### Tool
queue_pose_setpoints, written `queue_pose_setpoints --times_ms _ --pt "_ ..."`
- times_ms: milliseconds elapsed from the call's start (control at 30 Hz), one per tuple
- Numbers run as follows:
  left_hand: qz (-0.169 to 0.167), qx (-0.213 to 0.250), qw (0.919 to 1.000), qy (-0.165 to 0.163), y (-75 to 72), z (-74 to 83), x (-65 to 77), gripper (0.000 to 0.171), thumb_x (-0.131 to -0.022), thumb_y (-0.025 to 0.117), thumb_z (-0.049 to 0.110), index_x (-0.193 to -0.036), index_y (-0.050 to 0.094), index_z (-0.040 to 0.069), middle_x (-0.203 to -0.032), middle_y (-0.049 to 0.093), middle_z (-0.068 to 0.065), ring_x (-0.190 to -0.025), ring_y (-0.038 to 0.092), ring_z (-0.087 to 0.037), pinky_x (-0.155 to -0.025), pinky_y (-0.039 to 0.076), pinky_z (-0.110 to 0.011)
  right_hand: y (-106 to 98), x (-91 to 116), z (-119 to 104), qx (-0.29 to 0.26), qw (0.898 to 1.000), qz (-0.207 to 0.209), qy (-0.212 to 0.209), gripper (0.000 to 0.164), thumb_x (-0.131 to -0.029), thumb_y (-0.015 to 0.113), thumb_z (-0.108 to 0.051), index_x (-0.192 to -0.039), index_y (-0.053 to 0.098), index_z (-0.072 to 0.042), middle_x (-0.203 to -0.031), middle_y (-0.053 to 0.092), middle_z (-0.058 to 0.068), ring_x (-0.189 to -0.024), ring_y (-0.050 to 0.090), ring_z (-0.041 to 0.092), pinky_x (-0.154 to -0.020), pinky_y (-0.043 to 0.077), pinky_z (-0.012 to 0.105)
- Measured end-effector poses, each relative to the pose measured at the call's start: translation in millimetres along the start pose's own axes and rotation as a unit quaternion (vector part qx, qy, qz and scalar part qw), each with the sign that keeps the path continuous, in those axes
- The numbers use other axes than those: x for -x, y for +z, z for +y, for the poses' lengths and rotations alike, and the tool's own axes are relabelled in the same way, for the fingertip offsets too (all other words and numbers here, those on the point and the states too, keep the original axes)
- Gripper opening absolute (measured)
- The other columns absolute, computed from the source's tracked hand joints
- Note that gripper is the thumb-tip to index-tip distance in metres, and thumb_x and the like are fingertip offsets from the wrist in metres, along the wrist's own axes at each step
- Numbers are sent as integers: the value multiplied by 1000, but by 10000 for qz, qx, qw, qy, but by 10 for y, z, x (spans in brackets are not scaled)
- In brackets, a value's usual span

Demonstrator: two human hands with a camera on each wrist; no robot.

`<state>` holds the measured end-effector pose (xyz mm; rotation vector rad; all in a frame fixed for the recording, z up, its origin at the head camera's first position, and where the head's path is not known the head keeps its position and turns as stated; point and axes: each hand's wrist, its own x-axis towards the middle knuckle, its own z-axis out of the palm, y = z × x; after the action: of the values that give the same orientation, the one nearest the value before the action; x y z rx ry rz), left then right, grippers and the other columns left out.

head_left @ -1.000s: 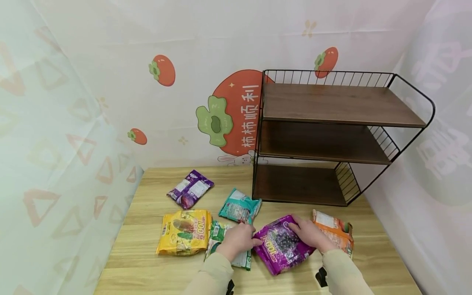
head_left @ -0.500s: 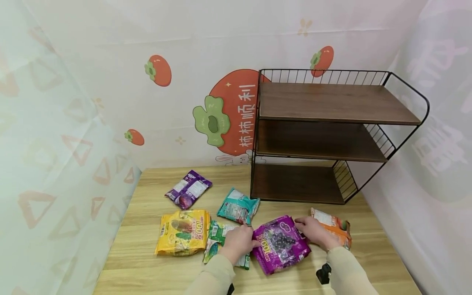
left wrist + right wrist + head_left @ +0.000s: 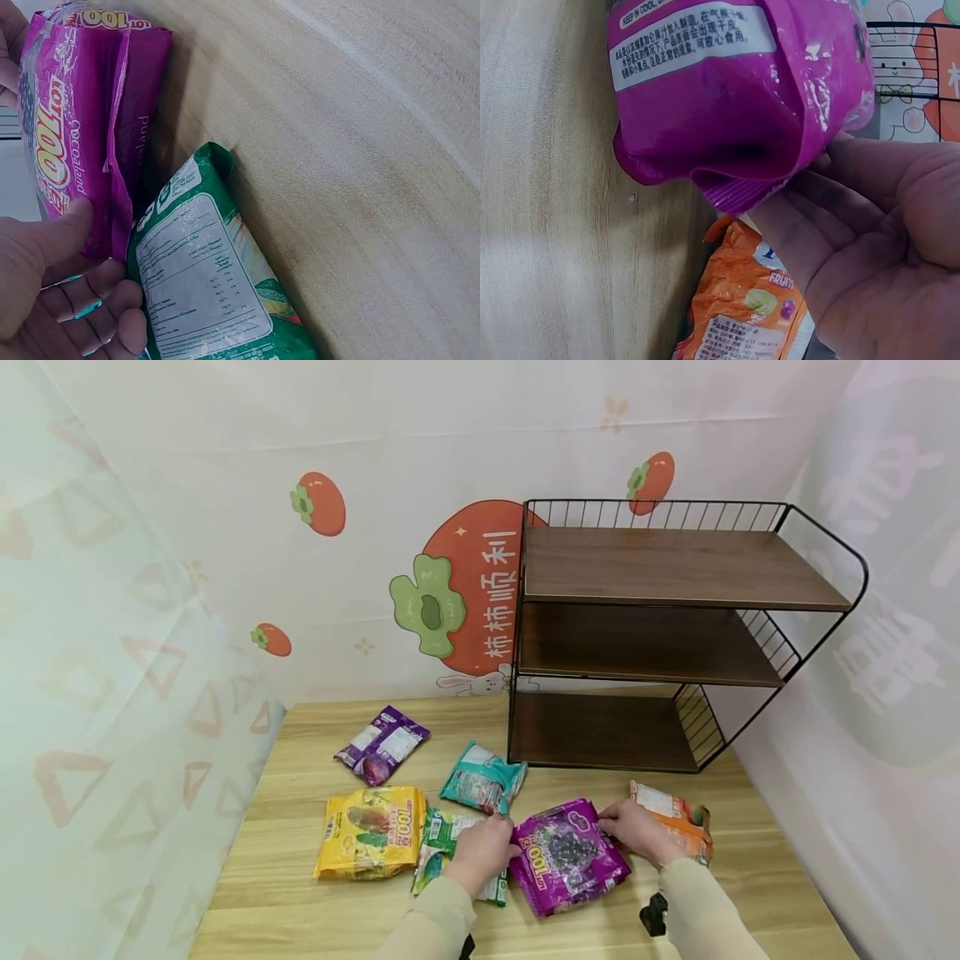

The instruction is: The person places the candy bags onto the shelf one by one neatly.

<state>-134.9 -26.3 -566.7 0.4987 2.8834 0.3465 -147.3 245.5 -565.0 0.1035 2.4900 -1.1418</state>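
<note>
A printed backdrop (image 3: 375,527) rises behind the back edge of the desk (image 3: 315,918); on the desk, near that edge and toward its back right corner, stands a three-tier rack (image 3: 675,564); in front of the rack is the grape bag (image 3: 572,856), slightly nearer the desk's right edge than its left; the yellow bag (image 3: 371,833) lies toward the left edge, with the green bag (image 3: 217,277) between it and the grape bag; the violet bag (image 3: 381,745) lies near the back left corner, the orange bag (image 3: 675,822) near the right edge, the teal bag (image 3: 483,777) just beside the rack's front left corner; the left hand (image 3: 480,852) has a narrow grip, pinching the grape bag's left edge beside the green bag; the right hand (image 3: 636,828), its grip narrow too, pinches the grape bag's back right corner, near the orange bag.
</note>
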Motion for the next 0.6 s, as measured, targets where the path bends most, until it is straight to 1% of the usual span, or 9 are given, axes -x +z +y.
queue_pose_setpoints --times_ms 67,167,233,300,400,500,600 --pt "-30 -40 10000 -13 1 5 -2 27 -91 78 38 -98 72 13 -90 68 -1 -80 69 -20 -62 56 -38 7 3 -8 140 9999 70 -49 22 -101 58 -4 -112 72 9 -92 72 9 -73 64 16 -65 59 37" --pt "-72 -37 10000 -34 4 3 -2 24 -92 77 35 -101 72 13 -91 67 -1 -82 69 -20 -64 56 -38 16 0 -13 413 9987 234 -167 21 -100 56 -2 -106 74 7 -89 71 8 -68 59 16 -60 55 34" --pt "-60 25 10000 -35 4 -5 3 23 -92 77 35 -99 71 13 -90 66 -1 -81 68 -20 -63 56 -38 18 -4 -10 523 9978 319 -259 21 -100 54 -1 -103 75 5 -87 69 8 -67 57 17 -58 52 32" --pt "-67 112 9999 -46 -2 -12 9 23 -92 78 35 -95 71 14 -88 65 -1 -79 67 -20 -61 55 -38 18 -13 -3 622 9967 389 -335 22 -100 54 -1 -99 75 2 -85 69 7 -67 56 17 -60 51 32" --pt "-81 230 9997 -52 -16 -24 17 24 -90 79 36 -91 70 14 -87 64 -1 -77 66 -20 -61 55 -39 23 -34 12 744 9949 519 -440 21 -101 54 -2 -96 74 0 -85 69 6 -70 57 16 -63 51 34" --pt "-134 359 9992 -57 -29 -34 27 26 -89 79 38 -92 70 14 -88 63 -1 -79 66 -21 -64 56 -41 30 -67 13 980 9905 725 -635 19 -101 56 -3 -95 75 -2 -87 71 7 -74 62 15 -67 53 36" --pt "-218 532 9983 -88 -38 -40 35 27 -89 79 39 -94 72 14 -89 62 1 -80 65 -21 -67 56 -42 31 -89 -22 1146 9861 873 -829 19 -101 57 -3 -97 75 -1 -90 73 9 -76 66 18 -70 55 40"
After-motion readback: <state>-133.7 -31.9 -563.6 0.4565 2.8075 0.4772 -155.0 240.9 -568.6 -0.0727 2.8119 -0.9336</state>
